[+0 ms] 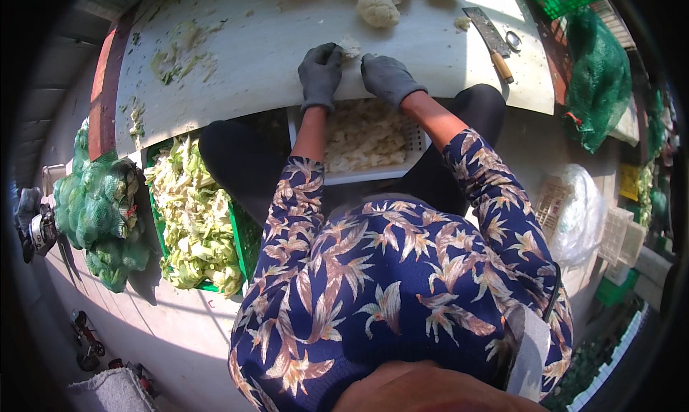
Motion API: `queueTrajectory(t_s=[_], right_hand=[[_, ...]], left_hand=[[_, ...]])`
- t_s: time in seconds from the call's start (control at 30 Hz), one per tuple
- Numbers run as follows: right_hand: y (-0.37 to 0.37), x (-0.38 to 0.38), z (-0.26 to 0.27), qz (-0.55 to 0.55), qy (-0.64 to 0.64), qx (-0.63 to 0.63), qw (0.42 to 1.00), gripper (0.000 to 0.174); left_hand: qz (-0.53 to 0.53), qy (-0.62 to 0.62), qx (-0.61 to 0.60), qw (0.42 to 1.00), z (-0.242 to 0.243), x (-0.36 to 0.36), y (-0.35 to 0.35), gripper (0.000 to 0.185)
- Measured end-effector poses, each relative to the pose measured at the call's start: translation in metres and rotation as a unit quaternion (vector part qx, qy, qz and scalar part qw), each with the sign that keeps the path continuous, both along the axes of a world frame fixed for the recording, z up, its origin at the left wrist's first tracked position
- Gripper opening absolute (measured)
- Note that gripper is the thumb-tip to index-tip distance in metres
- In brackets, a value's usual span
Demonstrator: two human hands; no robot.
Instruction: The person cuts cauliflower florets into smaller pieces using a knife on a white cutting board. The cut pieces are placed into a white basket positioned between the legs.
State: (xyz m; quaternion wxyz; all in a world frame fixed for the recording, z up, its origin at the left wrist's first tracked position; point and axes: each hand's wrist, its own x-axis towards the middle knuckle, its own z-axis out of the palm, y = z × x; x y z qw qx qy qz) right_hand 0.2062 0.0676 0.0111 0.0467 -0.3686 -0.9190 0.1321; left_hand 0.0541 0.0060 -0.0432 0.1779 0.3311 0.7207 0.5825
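My left hand [321, 74], in a grey glove, grips a small white cauliflower piece [350, 47] above the near edge of the white work surface [258, 62]. To its right is my right hand [388, 77], also gloved, its fingertips drawn together close to the piece; whether they hold a bit of it is too small to tell. Beyond the hands lies a cauliflower head [378, 9], with more at the far edge. Below my wrists, a white plastic basket [360, 178] holds many cut cauliflower florets [366, 137]. A cleaver with a wooden handle [500, 66] rests at the right.
A metal ring-shaped object [513, 39] lies beside the cleaver. Leaf scraps [180, 56] litter the surface's left part. A green crate [235, 240] of trimmed leaves stands at lower left, near green mesh sacks [99, 196]. Another green mesh sack [597, 78] hangs at right.
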Motion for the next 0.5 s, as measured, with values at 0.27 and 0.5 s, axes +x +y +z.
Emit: queueTrajectory(t_s=[0.27, 0.5], right_hand=[[0.013, -0.016, 0.018, -0.046, 0.016, -0.338, 0.940, 0.027], [0.005, 0.001, 0.027, 0.077, -0.036, -0.008, 0.996, 0.025]], left_hand=[[0.037, 0.093, -0.024, 0.995, 0.002, -0.002, 0.003, 0.024], [-0.001, 0.111, -0.019, 0.994, 0.002, -0.003, -0.005, 0.023]])
